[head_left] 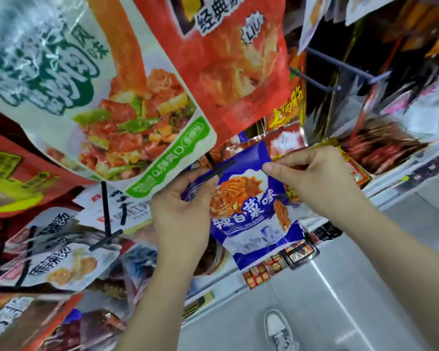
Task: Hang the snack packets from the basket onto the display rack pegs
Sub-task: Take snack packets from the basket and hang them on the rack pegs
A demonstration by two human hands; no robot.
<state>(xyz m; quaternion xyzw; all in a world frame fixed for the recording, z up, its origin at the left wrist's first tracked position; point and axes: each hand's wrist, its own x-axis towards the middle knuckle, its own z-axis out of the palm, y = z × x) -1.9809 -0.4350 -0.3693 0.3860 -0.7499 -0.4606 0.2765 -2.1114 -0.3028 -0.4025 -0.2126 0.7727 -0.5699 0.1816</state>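
"Two hands noted, both occupied. State their condition," says the first inspector.

"The left hand [183,214] is raised from a bare forearm, fingers curled round the left edge of a blue and white plastic snack packet [251,211] and thumb lying on its front. The right hand [312,176] reaches in from the right with its wrist bent, pinching the packet's upper right corner between thumb and fingers."

"Location of the packet?"

"It is held up against the display rack and tilted. Its top edge sits at the cross-shaped tip of a thin black metal peg [219,171], just beside the left thumb. Whether the peg passes through the packet's hole cannot be told."

"Surroundings?"

"A large white and green pouch showing a stir-fry [99,97] hangs directly above the left hand, with a red pouch [226,59] beside it. Below are a pale grey floor [340,287] and one white laced shoe [279,328]."
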